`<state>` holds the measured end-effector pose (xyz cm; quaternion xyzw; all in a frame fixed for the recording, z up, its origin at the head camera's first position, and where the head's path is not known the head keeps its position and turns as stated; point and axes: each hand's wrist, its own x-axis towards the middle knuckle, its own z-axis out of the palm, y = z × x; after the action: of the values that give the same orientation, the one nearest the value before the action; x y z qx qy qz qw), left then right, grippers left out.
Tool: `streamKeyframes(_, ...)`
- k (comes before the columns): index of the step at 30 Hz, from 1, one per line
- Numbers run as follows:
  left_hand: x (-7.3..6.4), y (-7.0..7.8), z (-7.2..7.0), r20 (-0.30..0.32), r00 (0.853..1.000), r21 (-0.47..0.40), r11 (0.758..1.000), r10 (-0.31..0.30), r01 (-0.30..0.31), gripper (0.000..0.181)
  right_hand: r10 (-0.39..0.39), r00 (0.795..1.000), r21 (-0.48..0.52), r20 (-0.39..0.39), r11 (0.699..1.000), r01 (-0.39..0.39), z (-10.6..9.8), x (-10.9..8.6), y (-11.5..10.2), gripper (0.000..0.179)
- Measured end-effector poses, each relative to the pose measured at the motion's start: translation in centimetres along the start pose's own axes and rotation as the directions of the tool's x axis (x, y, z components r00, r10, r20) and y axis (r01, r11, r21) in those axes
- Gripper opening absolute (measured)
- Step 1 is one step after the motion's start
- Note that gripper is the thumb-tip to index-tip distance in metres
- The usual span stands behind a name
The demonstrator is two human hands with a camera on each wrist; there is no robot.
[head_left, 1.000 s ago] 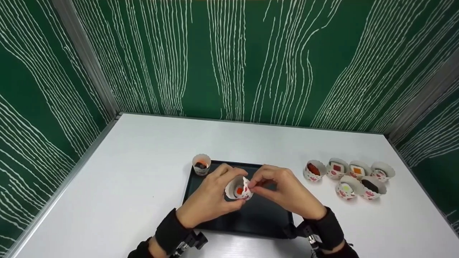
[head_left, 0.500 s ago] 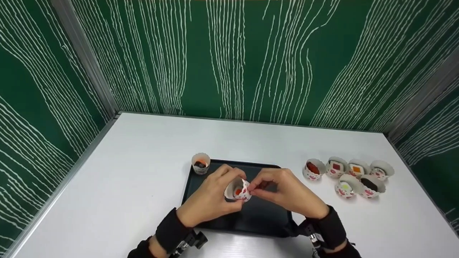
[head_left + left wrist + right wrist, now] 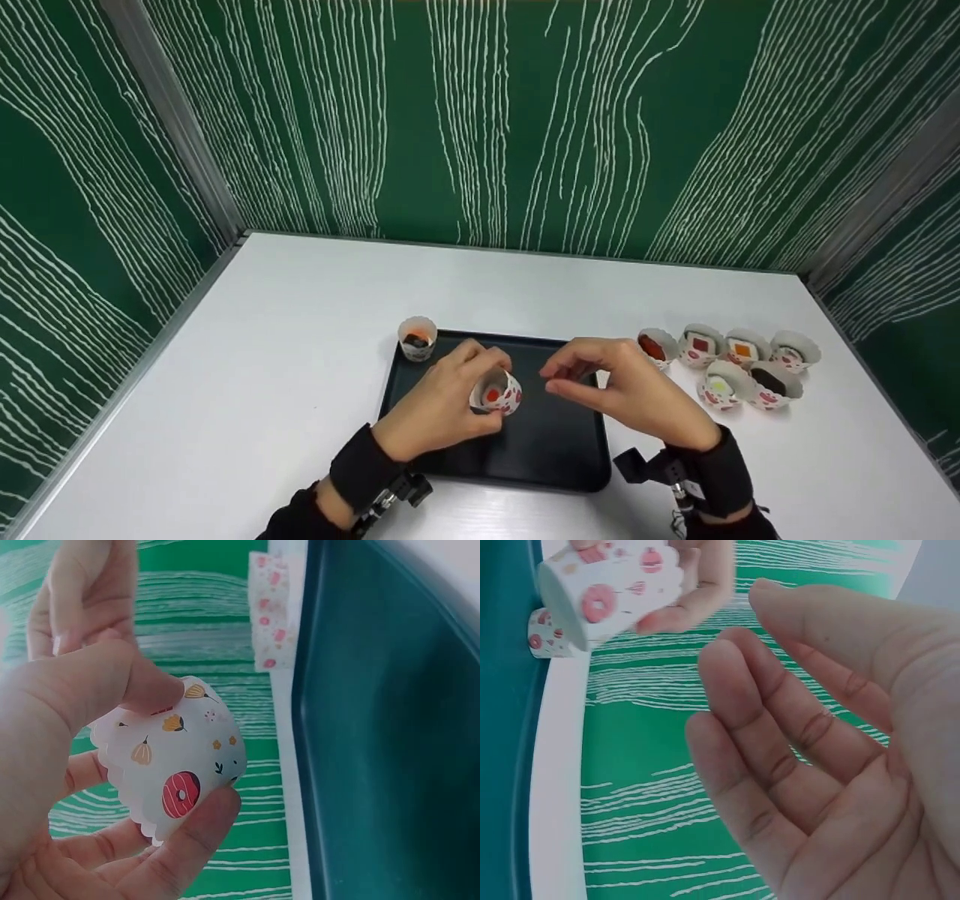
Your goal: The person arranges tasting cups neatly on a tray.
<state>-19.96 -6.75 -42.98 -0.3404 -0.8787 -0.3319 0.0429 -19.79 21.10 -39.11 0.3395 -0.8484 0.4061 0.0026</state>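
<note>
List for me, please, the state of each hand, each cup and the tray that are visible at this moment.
Left hand: gripping the held cup.
Right hand: holding nothing, apart from that cup.
Held cup: raised over the black tray, something orange-red inside.
Black tray: lying flat on the white table.
Corner cup: upright, dark and orange contents.
Six cups at right: standing, filled; one partly hidden.

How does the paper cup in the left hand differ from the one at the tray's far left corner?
The held cup is gripped in the left hand, above the tray; the corner cup stands untouched. Inside the held cup a small red-orange patch shows; the corner cup shows dark and orange contents. Both are pale cups with a red printed pattern.
</note>
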Motion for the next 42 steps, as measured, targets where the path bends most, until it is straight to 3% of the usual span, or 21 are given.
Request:
streamKeyframes(14, 2.5, -1.3, -1.4, 0.025, 1.000, 0.118, 0.993, 0.012, -0.015, 0.053, 0.028, 0.998, -0.040, -0.050, 0.999, -0.030, -1.6, -1.1, -0.6, 0.008)
streamKeyframes(25, 4.9, -3.0, -2.1, 0.087, 0.995, 0.159, 0.987, -0.048, 0.033, 0.052, 0.000, 0.998, -0.068, -0.067, 0.998, -0.004, -2.0, -1.4, -0.5, 0.008)
streamKeyframes(35, 6.8, -4.6, -2.6, 0.135, 0.977, 0.234, 0.963, -0.166, 0.131, 0.053, -0.008, 0.998, -0.081, -0.066, 0.997, 0.003, -2.0, -1.4, -0.4, 0.009)
streamKeyframes(42, 7.5, -5.6, -2.3, 0.205, 0.968, 0.294, 0.953, -0.143, 0.079, 0.052, -0.006, 0.998, -0.082, -0.069, 0.997, 0.001, -1.9, -1.4, -0.3, 0.010)
